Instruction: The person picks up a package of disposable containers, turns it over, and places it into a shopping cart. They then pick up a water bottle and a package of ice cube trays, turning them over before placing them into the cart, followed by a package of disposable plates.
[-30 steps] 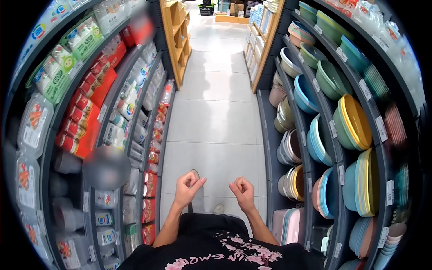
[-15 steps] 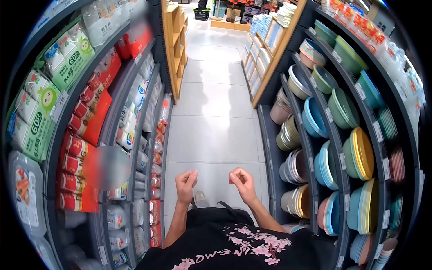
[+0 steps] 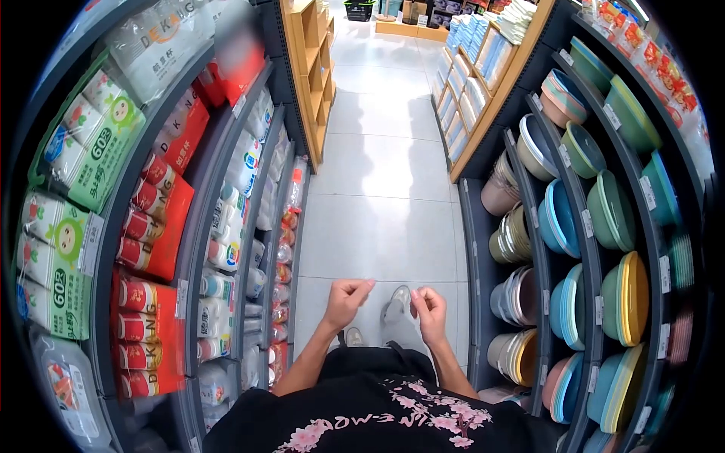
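Observation:
My left hand (image 3: 347, 303) is held out over the aisle floor, its fingers curled in and thumb towards the middle. Opposite it, my right hand (image 3: 429, 312) has its fingers bent into a loose fist. Nothing shows in either hand, and they are apart from each other. Below them are my shoes (image 3: 399, 296) on the tiles. Neither hand touches a shelf. Closest on the left are red-wrapped packs (image 3: 276, 355) on the low shelf; on the right, a stack of buckets with a yellow one (image 3: 522, 358).
Shelves on the left carry red cup packs (image 3: 143, 332), green tissue packs (image 3: 60, 264) and clear plastic packs. Plastic basins (image 3: 560, 219) fill the right shelves. Tiled floor (image 3: 377, 196) runs ahead between wooden shelving (image 3: 310, 75) and a rack of folded cloths (image 3: 472, 83). A black basket (image 3: 359, 9) stands far off.
The view has shifted, and the shelves sit further right in it. One shoe has come forward between my hands. My hands have moved closer together, still with fingers curled.

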A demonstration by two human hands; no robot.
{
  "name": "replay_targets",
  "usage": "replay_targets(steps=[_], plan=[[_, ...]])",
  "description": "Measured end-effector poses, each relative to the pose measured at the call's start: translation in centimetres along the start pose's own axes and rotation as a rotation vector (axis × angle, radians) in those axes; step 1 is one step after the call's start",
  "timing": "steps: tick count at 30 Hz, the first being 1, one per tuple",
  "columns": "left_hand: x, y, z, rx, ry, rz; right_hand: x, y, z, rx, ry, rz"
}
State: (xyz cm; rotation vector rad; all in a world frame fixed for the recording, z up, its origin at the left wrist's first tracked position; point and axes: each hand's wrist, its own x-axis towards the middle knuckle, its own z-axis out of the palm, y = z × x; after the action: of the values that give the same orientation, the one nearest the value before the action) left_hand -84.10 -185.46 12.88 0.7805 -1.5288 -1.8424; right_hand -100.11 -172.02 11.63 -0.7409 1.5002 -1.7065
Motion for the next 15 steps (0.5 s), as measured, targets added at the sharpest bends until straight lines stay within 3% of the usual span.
replay_targets(steps=[5, 8, 12, 15], plan=[[6.5, 0.1, 4.0, 0.041, -0.155, 0.005, 6.2, 0.4, -2.1, 0.023, 0.045, -0.090], [11.1, 0.8, 6.9, 0.203, -0.134, 0.137, 9.9, 0.0, -4.9, 0.010, 0.059, -0.091], [17.2, 1.9, 10.9, 0.269, -0.119, 0.089, 15.9, -1.5, -9.6, 0.002, 0.039, 0.010], [21.7, 2.4, 13.8, 0.257, -0.091, 0.058, 20.4, -2.4, -12.6, 0.063, 0.010, -0.038]])
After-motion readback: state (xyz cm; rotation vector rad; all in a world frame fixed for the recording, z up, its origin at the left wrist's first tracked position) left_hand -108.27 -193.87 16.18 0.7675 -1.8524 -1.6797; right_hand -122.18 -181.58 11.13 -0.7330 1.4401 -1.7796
